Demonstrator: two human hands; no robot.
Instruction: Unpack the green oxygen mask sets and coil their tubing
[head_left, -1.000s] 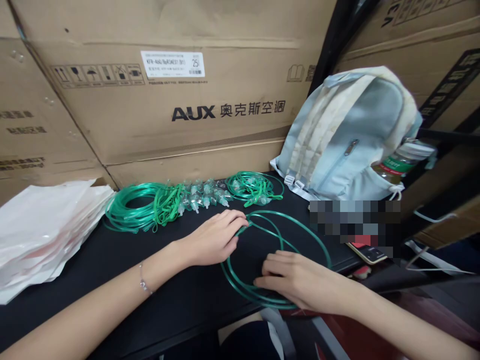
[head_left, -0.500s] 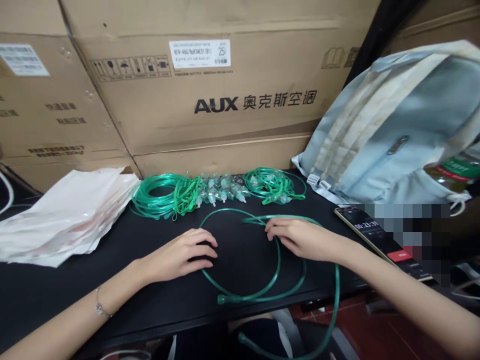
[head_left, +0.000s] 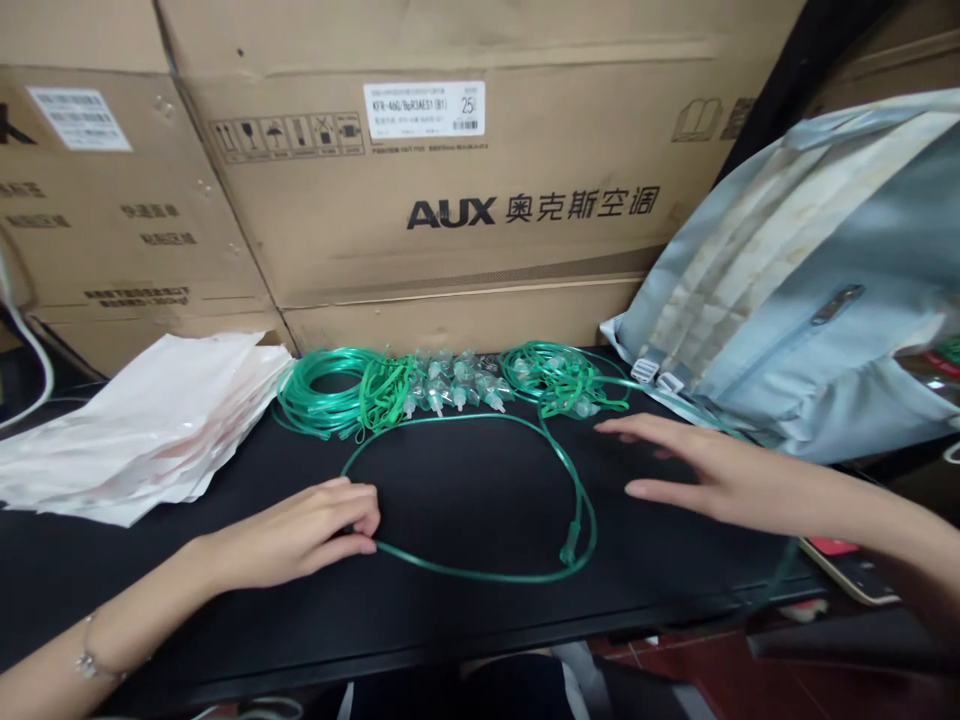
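A length of green plastic tubing [head_left: 480, 577] lies in a wide loop on the black table. My left hand [head_left: 330, 525] is closed on the left side of this loop, with its fingers curled round the tube. At the right of the loop lies one of its ends, a wider green connector [head_left: 570, 543]. My right hand [head_left: 682, 465] hovers to the right of the loop, its thumb and fingers apart and nothing between them. Part of the tubing runs past the backpack and behind my right forearm, where it is partly hidden and blurred.
Behind the loop are a green tubing coil [head_left: 322, 390], several clear plastic pieces [head_left: 457, 385] and a tangled green bundle [head_left: 559, 375]. White bags [head_left: 165, 410] are stacked left. A cardboard box [head_left: 450, 270], blue backpack [head_left: 787, 320] and phone [head_left: 855, 575] stand or lie around.
My left hand has closed on the tubing and moved left. My right hand has let go of the tubing and moved right with fingers spread. The loop is wider, and the view has shifted slightly.
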